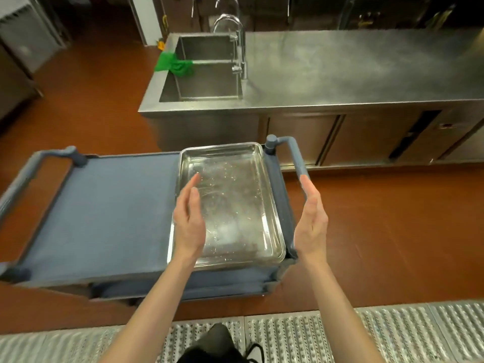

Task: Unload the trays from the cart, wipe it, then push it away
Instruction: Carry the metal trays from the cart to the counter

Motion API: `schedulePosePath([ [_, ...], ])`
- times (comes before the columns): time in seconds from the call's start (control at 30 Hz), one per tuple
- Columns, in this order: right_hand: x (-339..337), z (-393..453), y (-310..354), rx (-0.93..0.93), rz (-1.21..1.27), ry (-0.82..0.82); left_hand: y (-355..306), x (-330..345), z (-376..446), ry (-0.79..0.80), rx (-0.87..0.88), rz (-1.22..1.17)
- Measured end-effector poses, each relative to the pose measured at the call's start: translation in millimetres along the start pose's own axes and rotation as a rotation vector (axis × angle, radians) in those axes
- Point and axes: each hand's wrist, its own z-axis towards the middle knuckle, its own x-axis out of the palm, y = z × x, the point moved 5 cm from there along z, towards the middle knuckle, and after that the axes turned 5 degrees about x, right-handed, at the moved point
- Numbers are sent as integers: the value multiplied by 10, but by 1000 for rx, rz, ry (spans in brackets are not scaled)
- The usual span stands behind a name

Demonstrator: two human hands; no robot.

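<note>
While your two hands hover palms-inward on either side of it, the shallow rectangular stainless-steel tray (230,203) sits on the right end of the blue-grey plastic cart (104,213), its long edges running away from you. Your left hand (189,224) is above the tray's left rim and your right hand (311,221) is out past the cart's right side rail, near the grey tubular handle (296,158); each grip is spread, fingers straight, holding nothing. That spacing looks chosen to match the tray's width, so you can probably close on both long rims and lift it level. You seem to be at the unloading step, with wiping and pushing not yet done.

Across the red floor stands the long stainless-steel counter (353,69) with its sunken double sink (207,82); a crumpled green cloth (175,65) drapes over the sink's divider, likely kept handy for the wipe.

Whether your hands touch the tray's rims is hard to judge from above. A second edge seems to show under the tray's near rim, so more trays may be stacked beneath; you cannot count them. The cart's lower shelves are mostly hidden under the top deck, and its left handle is partly cut off.
</note>
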Motion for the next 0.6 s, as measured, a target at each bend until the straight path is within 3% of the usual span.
schedulePosePath([
  [0.27, 447, 159, -558, 155, -144, 152, 488, -282, 78, -97, -141, 53],
  [0.6, 765, 206, -1215, 384, -362, 201, 1361, -484, 13, -49, -402, 243],
])
